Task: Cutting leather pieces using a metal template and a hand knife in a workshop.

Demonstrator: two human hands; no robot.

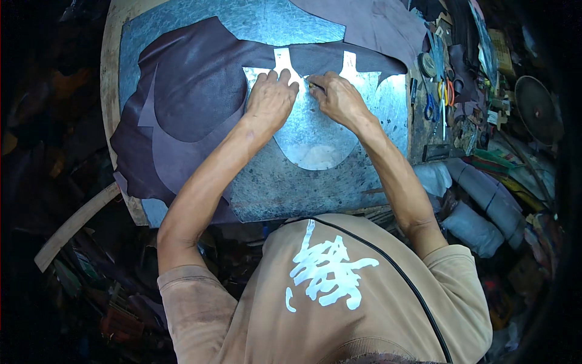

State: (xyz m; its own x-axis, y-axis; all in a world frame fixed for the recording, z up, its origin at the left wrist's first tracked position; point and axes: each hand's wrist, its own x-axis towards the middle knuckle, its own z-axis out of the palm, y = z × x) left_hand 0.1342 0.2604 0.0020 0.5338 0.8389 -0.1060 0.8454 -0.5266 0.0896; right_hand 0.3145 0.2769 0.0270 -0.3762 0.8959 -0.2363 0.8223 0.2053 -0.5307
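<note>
Dark brown leather (200, 91) lies over the left and far side of a worn metal sheet (273, 194). A pale, shiny template (312, 155) with a rounded near edge and two upright tabs rests on the sheet, its tabs overlapping the leather. My left hand (271, 97) presses on the template near the left tab, fingers spread and holding nothing. Close beside it, my right hand (339, 100) is closed in a pinch on a small dark-and-yellow tool (313, 85). The tool's tip sits at the template between the tabs; its exact kind is too small to make out.
At the right of the bench lie blue-handled scissors (431, 109), orange-handled scissors (450, 91) and a round tin-like roll (427, 64). Another leather piece (376, 24) covers the far right. Wrapped rolls (476, 227) stand below right. A wooden strip (76, 227) juts out at left.
</note>
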